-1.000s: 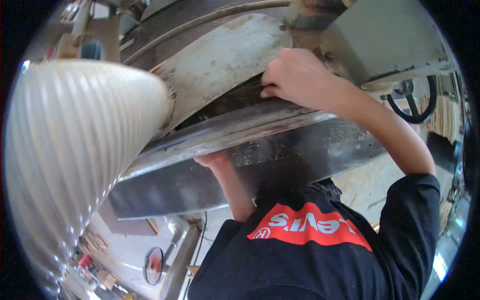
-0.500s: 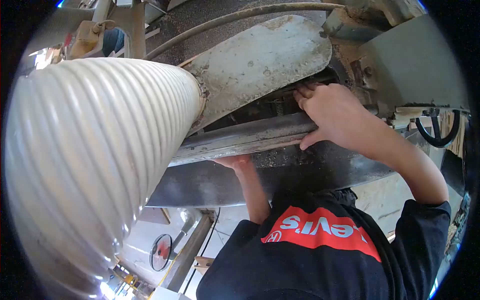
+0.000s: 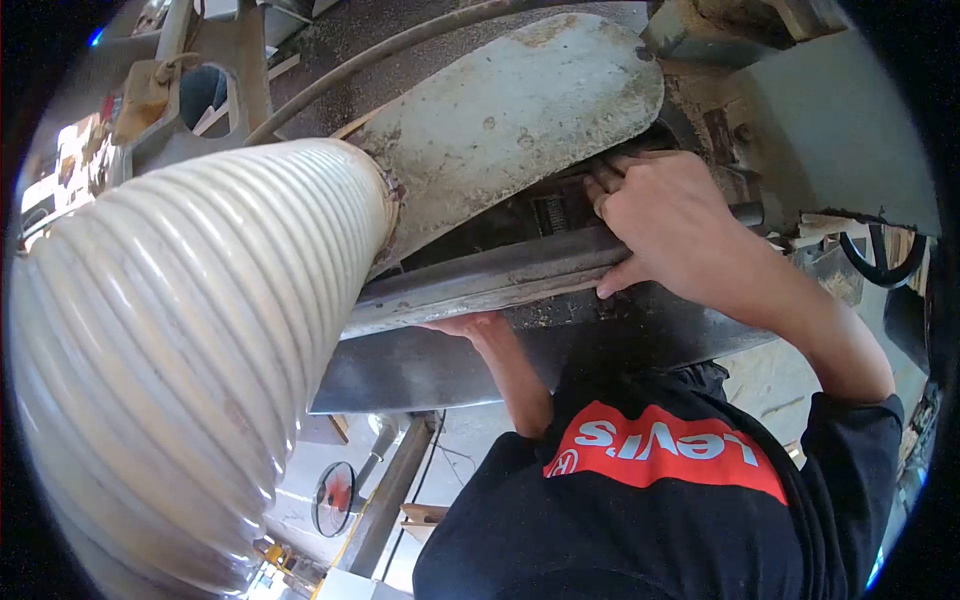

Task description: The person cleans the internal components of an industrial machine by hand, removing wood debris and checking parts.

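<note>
A long dark metal bar [image 3: 490, 275] with a pale, dusty front edge runs across the middle of the view. My right hand [image 3: 665, 215] spans its right part, thumb against the front edge and fingers bent over the far side into the dark gap under a dusty grey plate [image 3: 520, 115]. A small spring-like part [image 3: 550, 214] shows in that gap. Farther left, my left hand [image 3: 465, 323] reaches beneath the bar from the front, palm partly visible; its fingers are hidden by the bar.
A large white ribbed hose [image 3: 190, 340] fills the left side and meets the plate. Behind the plate curves a cable [image 3: 370, 58]. A grey machine housing [image 3: 845, 130] stands at the right. Below left are a fan [image 3: 334, 498] and a post [image 3: 395, 497].
The view has shifted slightly, so the hose, fan and shirt appear displaced. Both hands keep nearly the same places at the bar.
</note>
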{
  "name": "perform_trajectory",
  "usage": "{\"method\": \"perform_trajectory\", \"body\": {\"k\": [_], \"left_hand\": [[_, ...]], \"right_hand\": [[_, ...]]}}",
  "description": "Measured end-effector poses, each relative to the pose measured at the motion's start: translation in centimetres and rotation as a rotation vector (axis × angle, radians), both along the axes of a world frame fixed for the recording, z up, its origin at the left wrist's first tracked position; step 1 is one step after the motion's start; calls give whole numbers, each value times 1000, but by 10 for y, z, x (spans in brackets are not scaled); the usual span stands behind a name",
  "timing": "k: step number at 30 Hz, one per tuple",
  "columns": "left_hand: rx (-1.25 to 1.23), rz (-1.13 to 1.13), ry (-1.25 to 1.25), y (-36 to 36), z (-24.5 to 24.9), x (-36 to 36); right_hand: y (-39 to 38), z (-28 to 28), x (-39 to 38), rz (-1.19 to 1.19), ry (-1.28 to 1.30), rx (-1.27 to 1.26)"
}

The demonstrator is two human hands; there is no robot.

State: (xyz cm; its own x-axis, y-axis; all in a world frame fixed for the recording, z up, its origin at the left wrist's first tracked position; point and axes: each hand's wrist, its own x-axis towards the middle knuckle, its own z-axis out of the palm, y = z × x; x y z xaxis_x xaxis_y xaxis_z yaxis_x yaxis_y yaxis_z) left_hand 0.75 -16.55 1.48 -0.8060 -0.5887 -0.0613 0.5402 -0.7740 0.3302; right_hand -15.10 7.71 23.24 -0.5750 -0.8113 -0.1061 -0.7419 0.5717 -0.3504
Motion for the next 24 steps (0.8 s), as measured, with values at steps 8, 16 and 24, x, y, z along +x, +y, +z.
{"method": "perform_trajectory", "body": {"k": [8, 16, 24], "left_hand": [[-77, 104, -410, 1, 17, -13], [-199, 126, -365, 4, 26, -15], [100, 220, -287, 8, 29, -8]], "right_hand": [[-1, 9, 0, -36, -52, 115], [9, 5, 59, -319, 300, -218], [30, 10, 60, -314, 44, -344]]}}
